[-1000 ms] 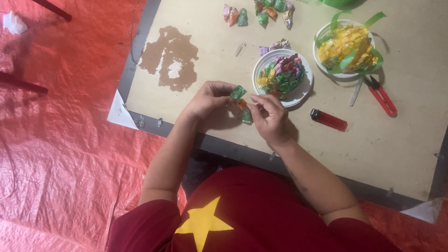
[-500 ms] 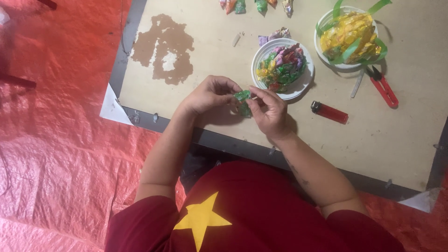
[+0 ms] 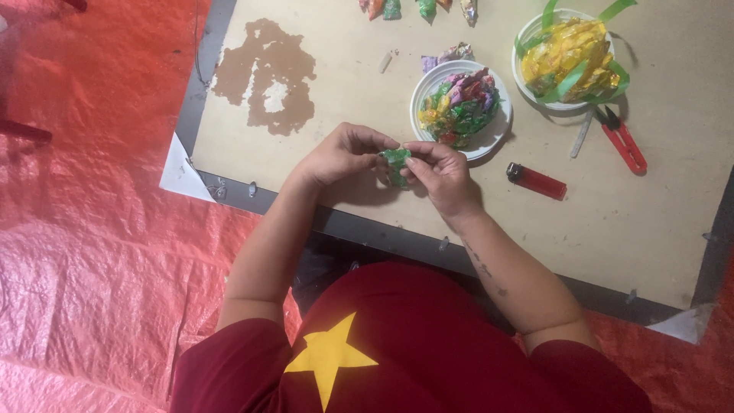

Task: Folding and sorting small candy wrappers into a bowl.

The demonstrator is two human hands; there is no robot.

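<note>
I have the small green foil wrapper piece (image 3: 396, 159) pinched between both hands just above the near part of the worktop (image 3: 627, 229), my left hand (image 3: 342, 153) closed on its left edge with thumb and fingertips, my right hand (image 3: 442, 172) closed on its right edge the same way. Neither hand is spread; the fingers are curled in tight on the piece, though I cannot see exactly how much of it sits inside the pinch. It looks thin, crinkly and nearly weightless, so I judge it will crease and keep a fold rather than spring back, and it could tear if I pull the two edges apart hard. The shiny face is likely slippery, so the edges and corners are the places to grip, with fingertips rather than a full fist. Just beyond my hands stands a white bowl (image 3: 489, 139) heaped with more coloured foil pieces, with a red lighter (image 3: 537, 181) to the right.
</note>
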